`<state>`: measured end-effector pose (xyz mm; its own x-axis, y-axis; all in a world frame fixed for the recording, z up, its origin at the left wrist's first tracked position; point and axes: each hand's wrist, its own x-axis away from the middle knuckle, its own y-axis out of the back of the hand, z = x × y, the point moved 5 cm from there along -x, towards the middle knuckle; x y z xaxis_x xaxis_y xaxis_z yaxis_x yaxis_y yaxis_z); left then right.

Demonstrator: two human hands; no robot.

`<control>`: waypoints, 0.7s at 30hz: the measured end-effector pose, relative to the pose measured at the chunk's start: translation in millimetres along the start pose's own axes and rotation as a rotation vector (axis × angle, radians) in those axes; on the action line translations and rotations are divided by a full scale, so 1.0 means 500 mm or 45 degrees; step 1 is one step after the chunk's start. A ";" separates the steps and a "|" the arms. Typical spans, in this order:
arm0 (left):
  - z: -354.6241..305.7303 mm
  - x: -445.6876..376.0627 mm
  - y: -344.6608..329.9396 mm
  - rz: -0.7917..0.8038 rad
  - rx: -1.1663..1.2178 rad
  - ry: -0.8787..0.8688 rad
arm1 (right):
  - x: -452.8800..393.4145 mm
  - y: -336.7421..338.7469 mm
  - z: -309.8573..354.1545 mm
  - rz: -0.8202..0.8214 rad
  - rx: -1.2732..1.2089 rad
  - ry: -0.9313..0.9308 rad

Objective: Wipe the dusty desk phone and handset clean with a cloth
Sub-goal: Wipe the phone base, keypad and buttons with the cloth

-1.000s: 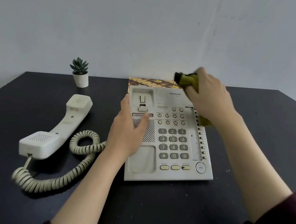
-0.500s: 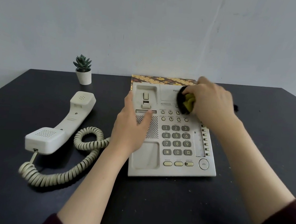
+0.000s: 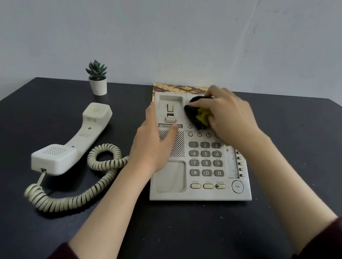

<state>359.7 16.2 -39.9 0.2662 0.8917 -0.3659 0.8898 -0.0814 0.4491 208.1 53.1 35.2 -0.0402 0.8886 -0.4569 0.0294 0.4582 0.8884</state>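
Note:
A cream desk phone (image 3: 201,190) sits at the middle of the black desk (image 3: 194,241). My right hand (image 3: 228,117) grips a bunched black and yellow cloth (image 3: 198,115) and presses it on the phone's upper part, above the round buttons. My left hand (image 3: 152,146) lies on the phone's left side, thumb across the speaker grille, fingers over the left edge. The cream handset (image 3: 73,140) lies off the cradle on the desk to the left, joined by a coiled cord (image 3: 83,194).
A small potted succulent (image 3: 97,78) stands at the back left by the grey wall. A patterned yellow and brown box (image 3: 177,89) lies behind the phone. Dust specks dot the desk in front.
My right hand has moved the cloth from the phone's upper right corner leftward across its top. My left hand has stayed on the phone's left side.

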 end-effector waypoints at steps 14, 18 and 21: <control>0.002 -0.001 -0.002 0.021 -0.003 0.010 | 0.036 0.046 -0.067 -0.235 -0.298 -0.278; -0.001 -0.002 -0.002 0.020 -0.027 0.008 | 0.054 -0.003 -0.046 -0.044 0.008 -0.230; -0.002 -0.003 0.001 0.013 -0.043 0.013 | 0.083 0.004 -0.062 0.002 -0.006 -0.371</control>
<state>359.1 15.4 -38.2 0.2711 0.8955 -0.3530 0.8739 -0.0753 0.4803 175.3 90.0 19.6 0.2487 0.8585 -0.4484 0.0248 0.4572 0.8890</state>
